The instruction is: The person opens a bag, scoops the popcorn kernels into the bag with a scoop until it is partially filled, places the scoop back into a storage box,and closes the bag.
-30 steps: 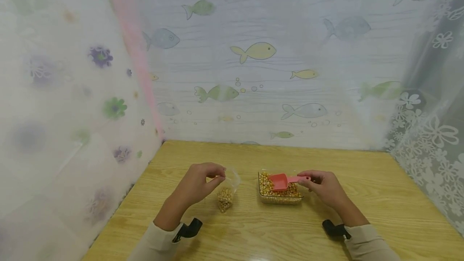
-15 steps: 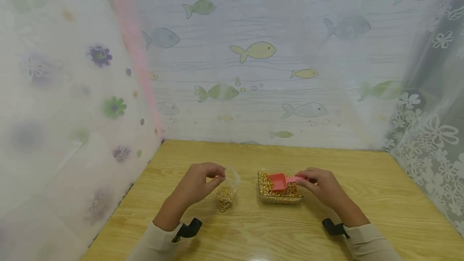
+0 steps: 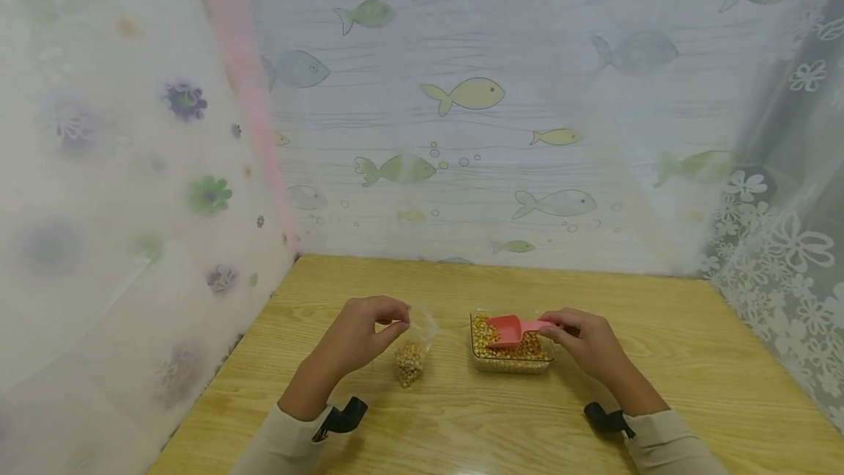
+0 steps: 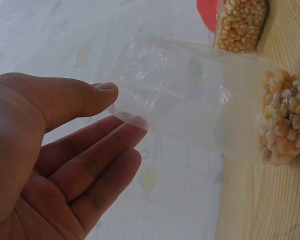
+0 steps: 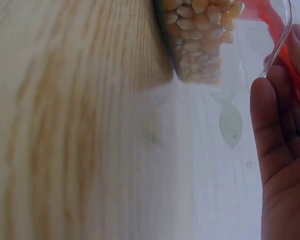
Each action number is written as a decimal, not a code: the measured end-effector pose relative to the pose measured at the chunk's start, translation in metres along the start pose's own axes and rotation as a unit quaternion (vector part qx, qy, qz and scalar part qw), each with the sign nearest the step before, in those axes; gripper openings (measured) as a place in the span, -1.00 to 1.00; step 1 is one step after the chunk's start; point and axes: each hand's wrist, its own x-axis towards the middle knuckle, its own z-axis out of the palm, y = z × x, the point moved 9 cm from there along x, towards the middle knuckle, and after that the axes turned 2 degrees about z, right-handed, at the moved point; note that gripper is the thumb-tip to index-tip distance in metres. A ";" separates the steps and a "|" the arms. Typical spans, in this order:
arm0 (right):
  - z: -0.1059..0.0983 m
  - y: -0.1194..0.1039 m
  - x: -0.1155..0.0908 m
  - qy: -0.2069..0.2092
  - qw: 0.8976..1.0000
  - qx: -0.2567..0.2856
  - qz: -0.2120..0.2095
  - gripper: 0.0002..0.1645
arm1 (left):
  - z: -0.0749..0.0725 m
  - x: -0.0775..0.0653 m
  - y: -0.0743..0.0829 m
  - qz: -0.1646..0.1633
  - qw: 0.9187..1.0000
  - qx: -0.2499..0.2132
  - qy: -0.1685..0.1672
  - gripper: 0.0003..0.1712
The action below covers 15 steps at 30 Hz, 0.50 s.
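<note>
A clear plastic bag (image 3: pixel 410 363) with corn kernels in its bottom stands on the table, and my left hand (image 3: pixel 365 332) pinches its upper edge between thumb and fingers. In the left wrist view the bag's upper part (image 4: pixel 185 95) holds no kernels. To the right sits a clear rectangular container (image 3: pixel 511 366) full of yellow corn kernels (image 3: pixel 483 336). My right hand (image 3: pixel 583 339) grips the handle of a red scoop (image 3: pixel 506 331), whose bowl lies on the kernels. In the right wrist view some fingers are beside the container's rim (image 5: pixel 282 42).
Everything stands on a wood-grain table (image 3: pixel 461 424). A translucent curtain with fish prints (image 3: pixel 461 189) hangs along the back edge. Flower-printed sheets close off the left (image 3: pixel 132 240) and right (image 3: pixel 791 240) sides.
The right hand and red scoop have shifted slightly left, and the fingers now cover more of the handle's end. The left hand and bag look still.
</note>
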 end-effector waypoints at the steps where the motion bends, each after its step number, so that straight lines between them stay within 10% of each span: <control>1: 0.000 0.000 0.000 0.000 1.000 0.001 -0.001 -0.78 | 0.000 0.000 0.000 0.000 1.000 0.000 0.000 -0.95; 15: -0.001 0.023 -0.004 -0.008 0.995 0.067 0.078 -0.72 | -0.001 0.000 0.001 0.004 1.000 0.003 -0.001 -0.96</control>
